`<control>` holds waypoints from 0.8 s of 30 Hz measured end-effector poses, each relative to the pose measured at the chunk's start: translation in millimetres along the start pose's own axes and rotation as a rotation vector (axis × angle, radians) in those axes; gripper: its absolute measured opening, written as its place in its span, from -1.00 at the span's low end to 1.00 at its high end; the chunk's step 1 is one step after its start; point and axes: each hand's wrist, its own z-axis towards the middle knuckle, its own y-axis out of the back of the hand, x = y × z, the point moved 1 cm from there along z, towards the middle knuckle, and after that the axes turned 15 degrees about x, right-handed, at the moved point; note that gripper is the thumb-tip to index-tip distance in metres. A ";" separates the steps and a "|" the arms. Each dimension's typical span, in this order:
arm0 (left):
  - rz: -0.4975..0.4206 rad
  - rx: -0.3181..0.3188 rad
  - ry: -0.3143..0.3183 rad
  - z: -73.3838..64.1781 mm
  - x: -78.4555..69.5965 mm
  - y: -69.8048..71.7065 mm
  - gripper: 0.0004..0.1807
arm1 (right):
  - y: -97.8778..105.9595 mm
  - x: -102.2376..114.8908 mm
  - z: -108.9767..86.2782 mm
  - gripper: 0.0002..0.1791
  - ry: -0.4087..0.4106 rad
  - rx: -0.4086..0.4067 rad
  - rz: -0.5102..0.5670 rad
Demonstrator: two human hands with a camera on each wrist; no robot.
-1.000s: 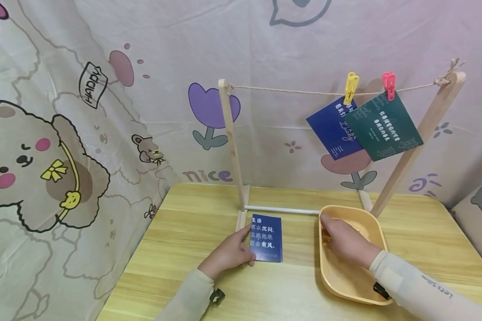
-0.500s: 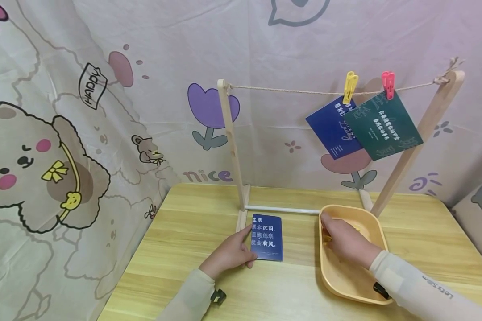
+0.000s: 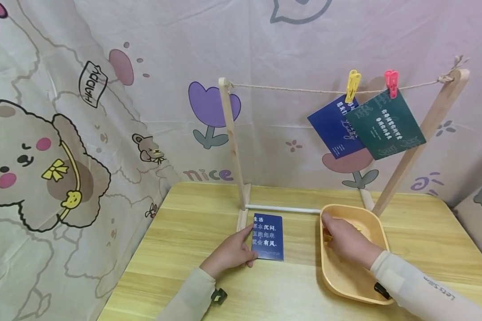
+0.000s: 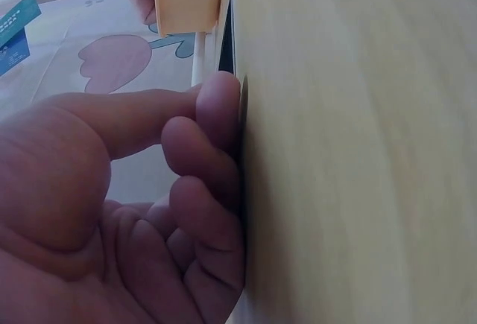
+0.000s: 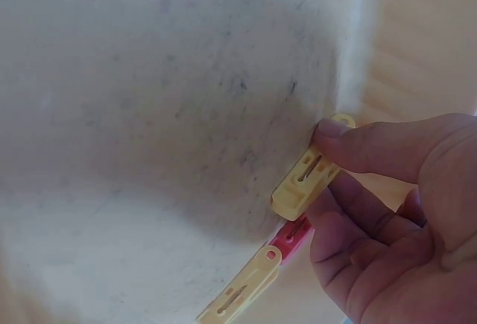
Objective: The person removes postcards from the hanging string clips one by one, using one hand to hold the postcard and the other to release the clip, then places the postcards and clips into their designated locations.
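Note:
At the left edge of a dark blue card (image 3: pixel 270 238) with white writing, my left hand (image 3: pixel 229 254) touches it with index finger and thumb. The card lies flat on the table; in the left wrist view the left hand's thumb (image 4: pixel 220 108) covers most of it. Inside a yellow-orange tray (image 3: pixel 355 283), my right hand (image 3: pixel 351 238) pinches a yellow clothespin (image 5: pixel 302 186) between thumb and fingers. A red clothespin (image 5: pixel 292 237) and another yellow clothespin (image 5: pixel 242 283) lie close beside it.
A wooden frame (image 3: pixel 234 147) with a string (image 3: pixel 285 89) stands behind the hands. From the string hang a blue card (image 3: pixel 333 127) under a yellow clothespin (image 3: pixel 352 86) and a green card (image 3: pixel 389 127) under a pink clothespin (image 3: pixel 392 84). A white rod (image 3: pixel 283 209) runs low across the frame.
Both hands stay almost where they were, the left at the card and the right in the tray. The head view has shifted very slightly.

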 end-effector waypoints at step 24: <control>0.051 -0.025 0.012 1.7 1.6 -2.4 0.09 | -0.6 -1.6 0.5 -0.49 -0.017 0.025 0.004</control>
